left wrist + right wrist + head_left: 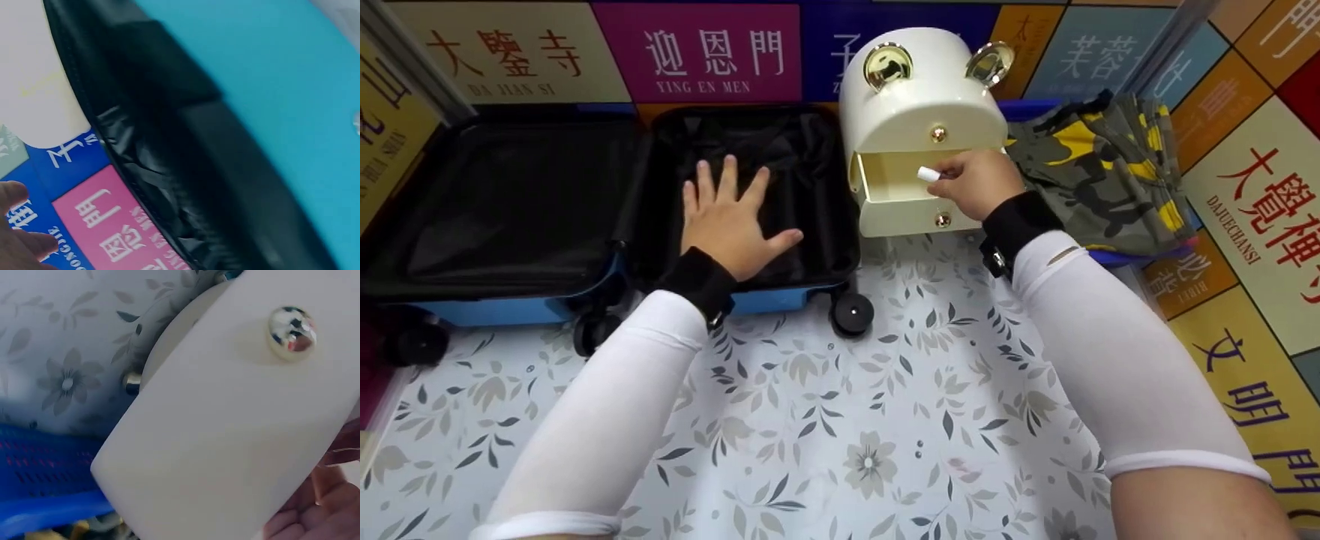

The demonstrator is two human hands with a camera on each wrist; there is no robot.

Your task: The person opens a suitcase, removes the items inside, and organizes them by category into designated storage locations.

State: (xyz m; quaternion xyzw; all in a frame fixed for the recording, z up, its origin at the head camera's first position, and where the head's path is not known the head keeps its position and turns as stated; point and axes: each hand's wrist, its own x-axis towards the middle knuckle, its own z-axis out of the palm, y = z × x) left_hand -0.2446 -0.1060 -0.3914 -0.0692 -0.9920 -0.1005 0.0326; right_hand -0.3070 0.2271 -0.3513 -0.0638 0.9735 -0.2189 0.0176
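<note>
Now my right hand pinches a small white tube over the cream box's open drawer; left hand lies spread flat in the suitcase

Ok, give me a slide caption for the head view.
Right hand pinches a small white tube over the cream box's open drawer; left hand rests in the suitcase.

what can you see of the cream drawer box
The drawer box is glossy cream, plastic-looking, with a rounded top bearing two shiny gold ear-like discs. Small gold knobs sit on its front. Its lower drawer is pulled open. It stands upright on the floral surface, between the open suitcase and a camouflage cloth. The right hand holds a small white object over the drawer.
</note>
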